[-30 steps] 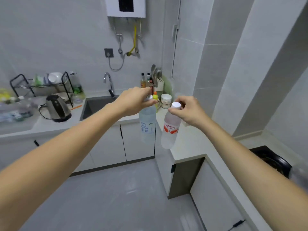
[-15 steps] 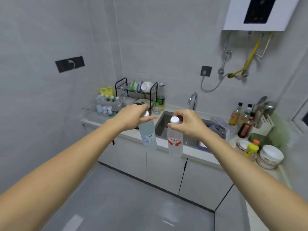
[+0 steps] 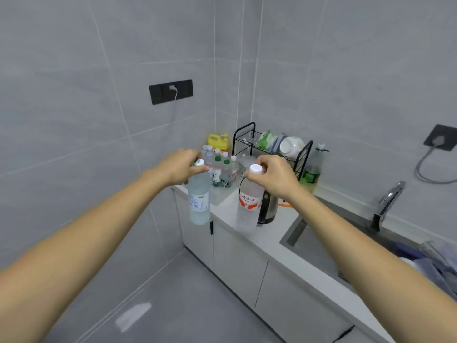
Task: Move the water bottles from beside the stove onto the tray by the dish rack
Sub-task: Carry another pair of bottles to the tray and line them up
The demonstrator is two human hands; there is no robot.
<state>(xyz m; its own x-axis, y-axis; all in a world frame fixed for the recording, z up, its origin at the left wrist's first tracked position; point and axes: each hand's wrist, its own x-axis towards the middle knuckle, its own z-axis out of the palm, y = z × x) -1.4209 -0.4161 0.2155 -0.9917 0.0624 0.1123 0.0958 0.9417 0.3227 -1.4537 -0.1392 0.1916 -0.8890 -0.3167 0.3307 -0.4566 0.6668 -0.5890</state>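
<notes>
My left hand (image 3: 180,166) pinches the neck of a clear water bottle with a blue-printed label (image 3: 198,200), which hangs in the air at the counter's left end. My right hand (image 3: 274,175) grips the white cap of a second water bottle with a red label (image 3: 248,204), hanging over the counter. Behind them, several more bottles (image 3: 220,167) stand clustered in the corner beside the black dish rack (image 3: 272,147). The tray under that cluster is hard to make out.
A steel kettle (image 3: 268,206) stands right behind the red-label bottle. A yellow jug (image 3: 217,141) sits in the corner, a green bottle (image 3: 312,170) right of the rack. The sink (image 3: 321,240) and tap (image 3: 388,201) lie to the right, with cloths in it.
The view has swung left and closer to the dish rack corner. Both hands carry their bottles toward the bottle cluster, grips unchanged.
</notes>
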